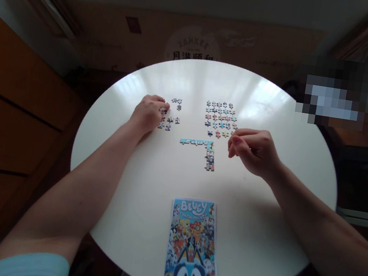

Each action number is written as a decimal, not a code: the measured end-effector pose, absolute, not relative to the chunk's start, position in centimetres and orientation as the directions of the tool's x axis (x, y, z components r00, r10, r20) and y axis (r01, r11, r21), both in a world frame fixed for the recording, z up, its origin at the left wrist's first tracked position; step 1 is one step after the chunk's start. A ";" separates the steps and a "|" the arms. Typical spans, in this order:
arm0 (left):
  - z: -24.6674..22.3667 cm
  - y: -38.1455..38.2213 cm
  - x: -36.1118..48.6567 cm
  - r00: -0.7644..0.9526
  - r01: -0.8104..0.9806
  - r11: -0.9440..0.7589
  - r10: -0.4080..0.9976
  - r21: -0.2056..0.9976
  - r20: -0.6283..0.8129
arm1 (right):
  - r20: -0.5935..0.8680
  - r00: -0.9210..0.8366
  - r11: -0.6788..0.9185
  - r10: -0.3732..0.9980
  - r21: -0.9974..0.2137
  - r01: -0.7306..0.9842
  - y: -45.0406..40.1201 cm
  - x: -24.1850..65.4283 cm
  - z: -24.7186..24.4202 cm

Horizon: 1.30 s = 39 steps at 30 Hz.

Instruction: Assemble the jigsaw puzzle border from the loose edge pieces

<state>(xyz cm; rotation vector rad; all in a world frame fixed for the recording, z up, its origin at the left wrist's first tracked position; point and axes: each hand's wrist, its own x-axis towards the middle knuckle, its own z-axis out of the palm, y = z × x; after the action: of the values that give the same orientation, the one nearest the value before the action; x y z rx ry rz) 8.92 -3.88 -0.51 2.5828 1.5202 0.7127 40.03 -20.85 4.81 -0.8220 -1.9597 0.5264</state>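
While puzzle pieces (pixel 164 111) lie under the left hand's (pixel 148 111) fingers, grip unclear, the right hand (pixel 252 149) curls nearby.

Looks forward and down from the person's head, close above the white tabletop (pixel 151 174), facing a lettered brown panel (pixel 108 20), possibly cardboard, in the dimness beyond.

The sheet (pixel 193 245) reads "BLUEY FANZINE PROJECT"; the brown panel (pixel 107 25), "月满颐和".

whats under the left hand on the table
Puzzle pieces show at the fingers of the left hand. Anything beneath the palm is covered, so I cannot tell what lies there.
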 end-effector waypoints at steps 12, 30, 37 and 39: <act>0.3 -4.6 10.3 0.430 0.680 -0.643 0.739 0.352 0.518 | 0.583 -0.341 0.675 0.738 -0.647 0.354 -20.9 40.1 5.0; 6.0 -17.7 16.8 0.657 0.110 -0.978 -0.062 -0.177 0.752 | -0.172 -0.413 -0.245 0.894 -0.961 -0.131 -20.0 38.6 3.8; 6.1 -17.8 16.5 0.650 0.145 -0.971 -0.049 -0.188 0.758 | -0.165 -0.429 -0.263 0.888 -0.948 -0.180 -19.9 39.0 3.9; 6.1 -17.8 16.5 0.648 0.146 -0.972 -0.046 -0.183 0.760 | -0.164 -0.438 -0.265 0.884 -0.947 -0.179 -19.8 39.1 3.9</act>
<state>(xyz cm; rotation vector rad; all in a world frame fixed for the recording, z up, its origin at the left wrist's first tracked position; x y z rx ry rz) 16.46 -17.78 6.07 3.0563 0.0942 1.4203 39.12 -19.84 3.85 -0.9501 -1.2112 1.7970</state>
